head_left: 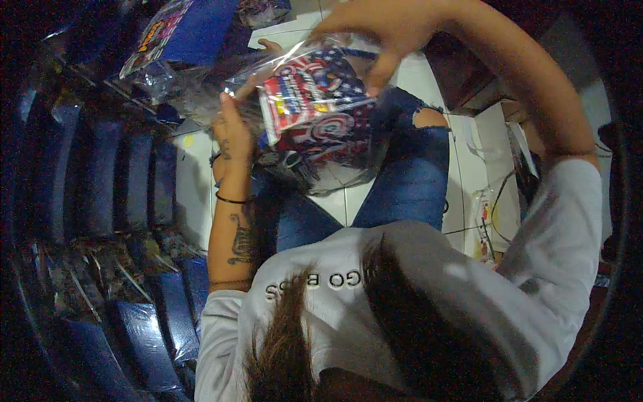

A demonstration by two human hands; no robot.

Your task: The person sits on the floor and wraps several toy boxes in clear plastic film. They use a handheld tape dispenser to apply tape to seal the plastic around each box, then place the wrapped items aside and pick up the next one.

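Clear plastic bag [328, 175], up over your lap, between your two hands; printed pack [311, 87] inside it, red, white and blue with stars, tilted, plus a darker patterned bit below, blurry.

Closest to camera: your long dark hair [408, 315] hanging over your white T-shirt [462, 268], dark lettering on the chest. Then your ripped blue jeans [415, 177], knees apart, bag above the gap.

Your left hand [234, 127] is clamped on the bag's left side, thumb up front, other fingers mostly hidden behind; dark band [231, 199] on that wrist. Your right hand [395, 37] arcs in from the far right, thumb on the pack's right edge, fingers over the top; can't tell whether it's pinching.

Beyond: white tiled floor [462, 194], small clear packet [483, 214] and dark cable [499, 231] on your right. Left, blue plastic-wrapped packs [140, 335] in rows. Far left, blue box [201, 33] with a colourful printed side.
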